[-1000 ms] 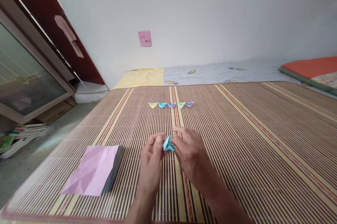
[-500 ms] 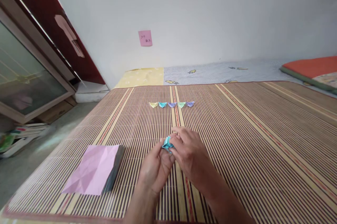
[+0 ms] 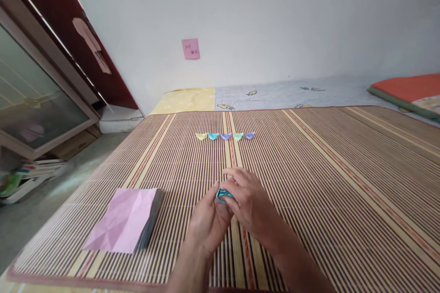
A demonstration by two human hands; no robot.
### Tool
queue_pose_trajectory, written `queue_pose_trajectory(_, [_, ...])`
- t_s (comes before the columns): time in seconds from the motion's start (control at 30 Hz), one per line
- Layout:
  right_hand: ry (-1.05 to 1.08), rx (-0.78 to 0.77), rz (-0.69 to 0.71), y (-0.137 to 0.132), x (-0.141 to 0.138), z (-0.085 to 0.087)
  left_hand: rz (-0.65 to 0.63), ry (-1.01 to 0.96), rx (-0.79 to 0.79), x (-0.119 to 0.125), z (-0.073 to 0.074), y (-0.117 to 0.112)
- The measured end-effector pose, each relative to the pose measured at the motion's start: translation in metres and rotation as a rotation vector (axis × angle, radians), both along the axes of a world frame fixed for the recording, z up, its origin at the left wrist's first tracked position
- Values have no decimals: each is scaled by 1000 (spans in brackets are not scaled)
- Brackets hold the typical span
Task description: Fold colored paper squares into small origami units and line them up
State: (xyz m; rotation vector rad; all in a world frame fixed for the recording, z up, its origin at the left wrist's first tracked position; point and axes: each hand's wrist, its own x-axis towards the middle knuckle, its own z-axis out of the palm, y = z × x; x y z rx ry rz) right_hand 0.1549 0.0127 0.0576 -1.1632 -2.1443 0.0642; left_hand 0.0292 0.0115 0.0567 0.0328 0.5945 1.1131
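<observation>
A small folded blue paper piece (image 3: 222, 194) is pinched between both hands just above the striped bamboo mat (image 3: 309, 183). My left hand (image 3: 209, 222) curls around it from below and the left. My right hand (image 3: 249, 201) covers it from the right, fingers bent over its top. Most of the paper is hidden by my fingers. Farther back on the mat lies a row of several small folded paper pieces (image 3: 225, 136) in yellow, blue, purple and green.
A stack of square paper sheets (image 3: 125, 219), pink on top, lies on the mat at my left. A glass-fronted cabinet (image 3: 30, 96) and books on the floor (image 3: 27, 176) are at the left. A pink note (image 3: 190, 48) hangs on the wall; an orange cushion (image 3: 409, 89) lies far right.
My left hand has turned and closed in under the blue paper, meeting my right hand. The paper is now more hidden between the fingers.
</observation>
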Motion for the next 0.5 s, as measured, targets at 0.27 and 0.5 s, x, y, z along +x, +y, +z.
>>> queue_pose_trajectory(0.27, [23, -25, -12, -5, 2, 9, 13, -5, 93, -10, -4, 3])
queue_pose_trajectory(0.5, [73, 12, -23, -1, -1, 3, 8, 46, 138, -10, -8, 5])
